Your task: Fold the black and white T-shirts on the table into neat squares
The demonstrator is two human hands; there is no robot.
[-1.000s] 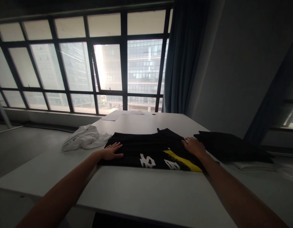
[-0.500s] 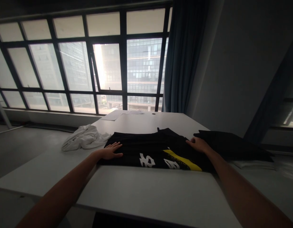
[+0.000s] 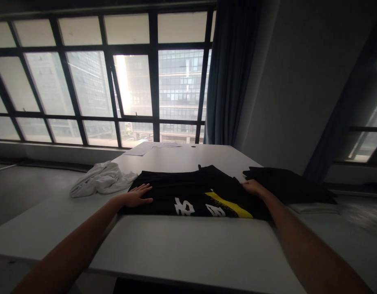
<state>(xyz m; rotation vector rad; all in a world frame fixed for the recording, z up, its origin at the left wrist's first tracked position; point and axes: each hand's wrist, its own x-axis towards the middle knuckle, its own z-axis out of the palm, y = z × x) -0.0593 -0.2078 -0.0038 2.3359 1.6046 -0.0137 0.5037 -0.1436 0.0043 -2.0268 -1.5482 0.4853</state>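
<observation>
A black T-shirt with white lettering and a yellow band lies spread on the white table in front of me. My left hand rests flat on the shirt's left end, fingers stretched out and thumb apart. At the right edge of the shirt, my right hand has its fingers drawn together on the cloth; the fingertips are partly hidden.
A crumpled white cloth sits left of the shirt. To the right is a pile of black fabric above a pale folded piece. Papers lie at the far end of the table. Windows and a curtain stand behind.
The view has turned slightly right, so everything sits a little further left. My right hand has shifted slightly outward along the shirt's right edge; my left hand stays flat on the cloth.
</observation>
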